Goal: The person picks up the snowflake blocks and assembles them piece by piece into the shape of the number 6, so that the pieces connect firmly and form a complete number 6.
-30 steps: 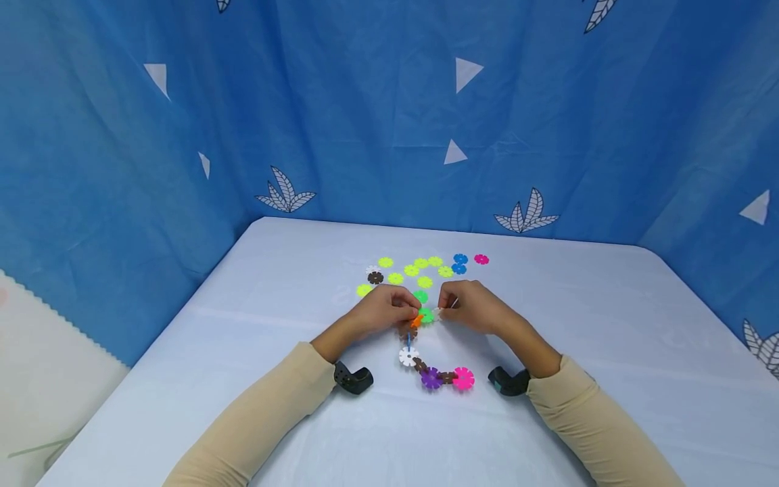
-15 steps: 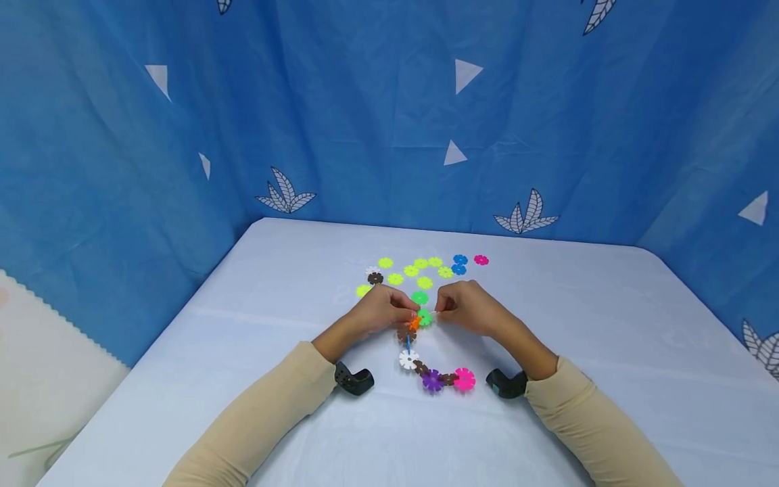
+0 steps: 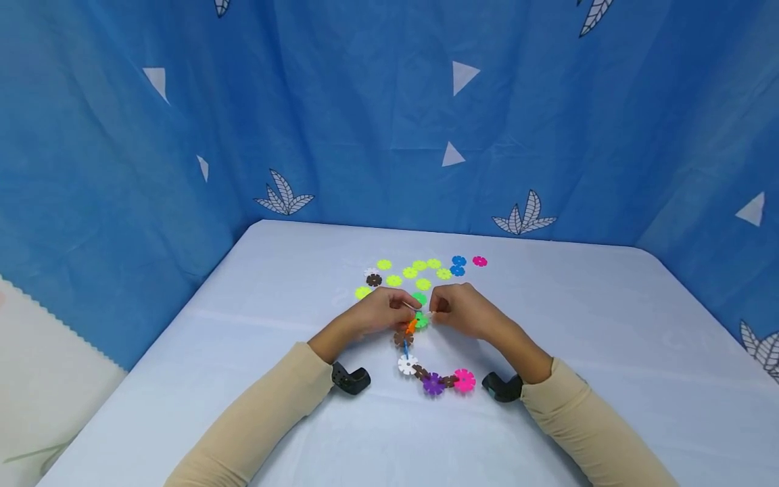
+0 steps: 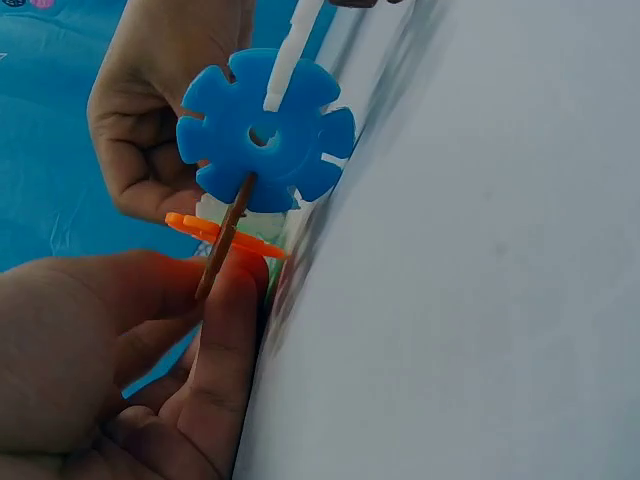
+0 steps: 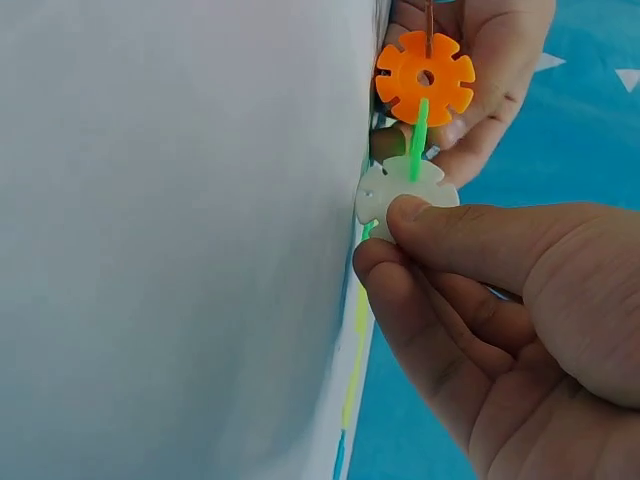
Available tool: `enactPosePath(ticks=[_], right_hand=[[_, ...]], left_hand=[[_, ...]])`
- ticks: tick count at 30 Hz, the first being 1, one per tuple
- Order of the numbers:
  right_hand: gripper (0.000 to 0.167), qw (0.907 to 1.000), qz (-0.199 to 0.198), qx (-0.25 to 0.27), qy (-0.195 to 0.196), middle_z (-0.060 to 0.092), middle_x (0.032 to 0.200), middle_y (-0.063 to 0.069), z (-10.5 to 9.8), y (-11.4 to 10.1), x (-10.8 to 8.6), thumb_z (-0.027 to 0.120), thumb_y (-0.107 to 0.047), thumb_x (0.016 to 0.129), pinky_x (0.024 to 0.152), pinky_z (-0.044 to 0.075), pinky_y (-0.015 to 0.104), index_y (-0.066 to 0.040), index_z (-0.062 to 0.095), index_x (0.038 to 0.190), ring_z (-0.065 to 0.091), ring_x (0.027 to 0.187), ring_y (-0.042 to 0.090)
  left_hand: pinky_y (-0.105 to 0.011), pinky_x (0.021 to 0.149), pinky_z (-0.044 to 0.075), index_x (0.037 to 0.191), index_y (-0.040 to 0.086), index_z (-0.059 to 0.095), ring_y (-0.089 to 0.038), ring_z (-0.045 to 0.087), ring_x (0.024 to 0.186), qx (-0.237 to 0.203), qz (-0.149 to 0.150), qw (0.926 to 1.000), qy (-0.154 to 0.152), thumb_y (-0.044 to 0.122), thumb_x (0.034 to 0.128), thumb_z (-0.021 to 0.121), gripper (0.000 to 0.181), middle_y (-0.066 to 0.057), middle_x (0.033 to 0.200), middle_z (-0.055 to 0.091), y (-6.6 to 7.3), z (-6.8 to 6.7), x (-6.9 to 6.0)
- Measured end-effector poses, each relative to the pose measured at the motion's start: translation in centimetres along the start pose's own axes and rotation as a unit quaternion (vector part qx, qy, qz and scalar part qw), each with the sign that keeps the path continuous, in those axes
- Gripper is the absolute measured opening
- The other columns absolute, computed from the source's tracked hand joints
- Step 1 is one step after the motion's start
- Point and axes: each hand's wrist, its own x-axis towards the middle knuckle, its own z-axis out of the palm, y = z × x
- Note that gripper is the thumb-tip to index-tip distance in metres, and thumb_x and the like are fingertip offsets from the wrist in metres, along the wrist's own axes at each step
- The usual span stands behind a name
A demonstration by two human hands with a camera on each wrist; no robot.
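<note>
A chain of notched interlocking discs curves across the table in the head view, from a pink disc (image 3: 464,381) past a purple disc (image 3: 433,384) and a white disc (image 3: 408,365) to a brown disc (image 3: 402,339), an orange disc (image 3: 411,327) and a green disc (image 3: 420,320). Its blue disc (image 4: 222,145) shows face-on in the left wrist view. My left hand (image 3: 380,312) pinches the chain by the orange disc; the exact grip is partly hidden. Between thumb and finger, my right hand (image 3: 465,312) pinches a translucent white disc (image 5: 376,196), which meets the green disc's edge (image 5: 419,145).
Loose yellow-green discs (image 3: 410,272) lie behind the hands, with blue discs (image 3: 458,270), a pink disc (image 3: 479,261), a black disc (image 3: 374,280) and a green disc (image 3: 419,297). A blue curtain (image 3: 365,122) hangs behind the white table (image 3: 548,304). Black devices (image 3: 351,380) sit at both wrists.
My right hand has shifted slightly left, toward the left hand, bringing the white disc and the green disc along. The chain's near end has moved slightly toward me.
</note>
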Motion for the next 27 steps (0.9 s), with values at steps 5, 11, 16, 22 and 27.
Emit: enactPosePath(ticks=[5, 11, 16, 22, 27], right_hand=[[0.021, 0.9989, -0.007, 0.02, -0.041, 0.069, 0.093, 0.001, -0.6, 0.4, 0.1, 0.073, 0.008, 0.087, 0.082, 0.056, 0.034, -0.007, 0.071, 0.102, 0.064, 0.087, 0.018], [0.036, 0.9975, -0.019, 0.015, -0.066, 0.069, 0.108, 0.006, -1.6, 1.8, 0.5, 0.063, 0.005, 0.095, 0.091, 0.054, 0.041, -0.005, 0.066, 0.129, 0.063, 0.1, 0.025], [0.045, 0.9947, -0.027, 0.016, -0.098, 0.063, 0.111, 0.007, -1.7, 2.7, 2.0, 0.058, -0.001, 0.1, 0.08, 0.051, 0.035, -0.011, 0.057, 0.144, 0.056, 0.093, 0.021], [0.041, 0.99, -0.047, -0.021, -0.132, 0.059, 0.108, 0.004, -1.6, 2.4, 3.4, 0.059, -0.004, 0.101, 0.083, 0.049, 0.036, -0.016, 0.062, 0.141, 0.053, 0.097, 0.02], [0.031, 0.9926, -0.022, -0.007, -0.12, 0.06, 0.104, 0.003, -1.8, 2.9, 3.1, 0.067, -0.006, 0.097, 0.084, 0.051, 0.035, -0.015, 0.069, 0.127, 0.055, 0.094, 0.02]], left_hand=[[-0.027, 0.071, 0.052, 0.11, 0.004, 0.076, -0.015, 0.061, 0.076, 0.017, 0.014, 0.9998, 0.001, 0.007, 0.0988, 0.065, 0.016, -0.005, 0.087, 0.068, 0.1, 0.0, 0.0], [-0.027, 0.07, 0.052, 0.107, 0.004, 0.076, -0.015, 0.062, 0.074, 0.013, 0.021, 0.9996, 0.016, 0.007, 0.0989, 0.065, 0.014, -0.004, 0.087, 0.068, 0.1, 0.3, 0.1], [-0.027, 0.072, 0.054, 0.108, 0.003, 0.075, -0.015, 0.063, 0.075, 0.003, 0.016, 0.9995, 0.026, 0.006, 0.0988, 0.065, 0.014, -0.004, 0.09, 0.069, -0.1, 0.5, 0.1], [-0.027, 0.071, 0.055, 0.107, 0.005, 0.075, -0.016, 0.063, 0.076, 0.006, 0.016, 0.9987, 0.048, 0.005, 0.0989, 0.065, 0.013, -0.005, 0.095, 0.068, -0.2, 0.4, 0.2], [-0.028, 0.072, 0.056, 0.106, 0.006, 0.075, -0.016, 0.064, 0.077, 0.005, 0.014, 0.9986, 0.051, 0.005, 0.0986, 0.065, 0.012, -0.006, 0.095, 0.068, -0.1, 0.5, 0.5]])
